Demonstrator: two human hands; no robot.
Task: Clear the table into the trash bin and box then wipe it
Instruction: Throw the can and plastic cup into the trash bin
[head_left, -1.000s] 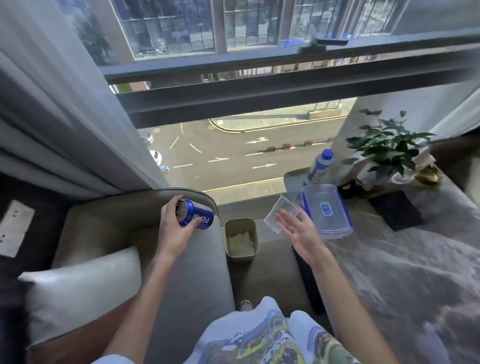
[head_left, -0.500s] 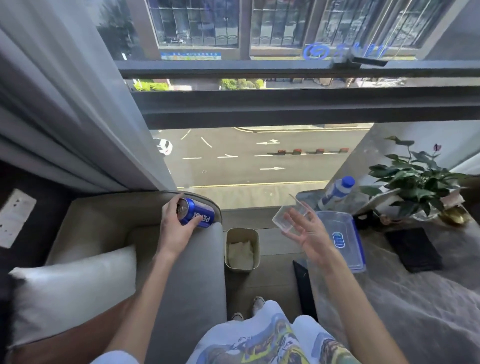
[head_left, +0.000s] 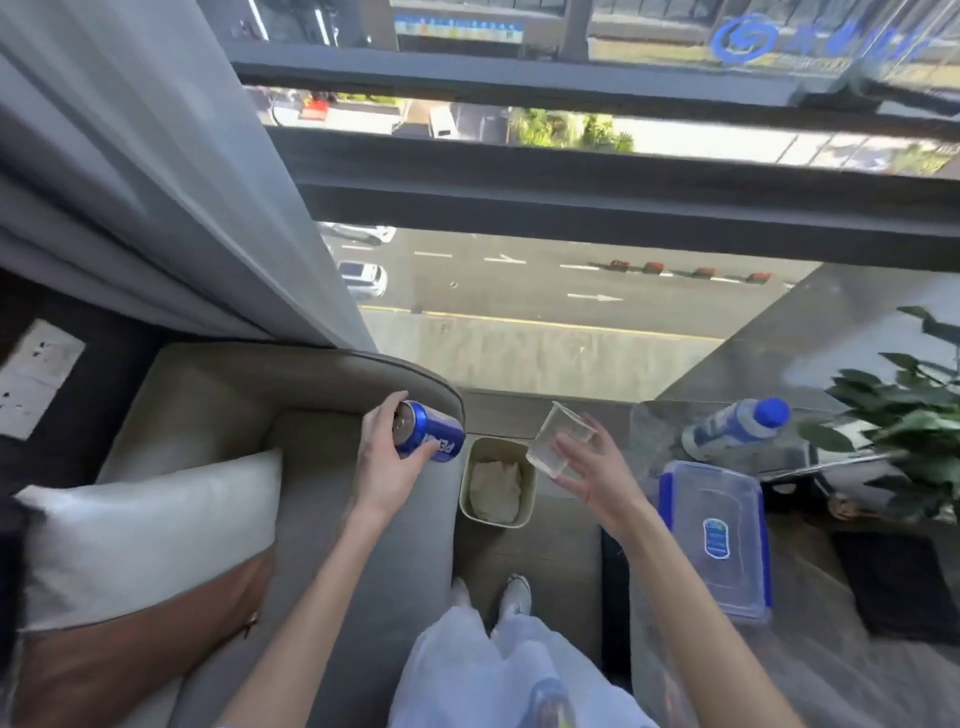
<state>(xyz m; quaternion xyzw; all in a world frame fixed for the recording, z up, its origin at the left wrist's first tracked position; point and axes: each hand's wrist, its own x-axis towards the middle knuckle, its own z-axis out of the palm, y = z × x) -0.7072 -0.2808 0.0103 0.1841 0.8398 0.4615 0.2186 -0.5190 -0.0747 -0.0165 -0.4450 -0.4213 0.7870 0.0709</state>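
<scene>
My left hand (head_left: 382, 460) grips a blue soda can (head_left: 430, 432), held tilted on its side just left of a small beige trash bin (head_left: 527, 512) on the floor. Crumpled white paper lies inside the bin. My right hand (head_left: 597, 470) holds a clear plastic cup (head_left: 558, 439) tilted above the bin's right rim, with the fingers spread loosely around it. A clear lidded plastic box (head_left: 714, 535) with blue clips sits on the grey marble table (head_left: 810, 670) at the right. A water bottle (head_left: 735, 426) with a blue cap lies on the table behind the box.
A grey armchair (head_left: 322, 519) with a white cushion (head_left: 145, 530) stands at the left. A potted plant (head_left: 904, 421) and a black cloth (head_left: 893, 582) are at the table's far right. A window with a dark rail is ahead, a curtain hangs at the left.
My right hand has carried the cup left, from over the box to above the bin's right rim. The left hand with the can stays beside the bin. My view has tilted downward.
</scene>
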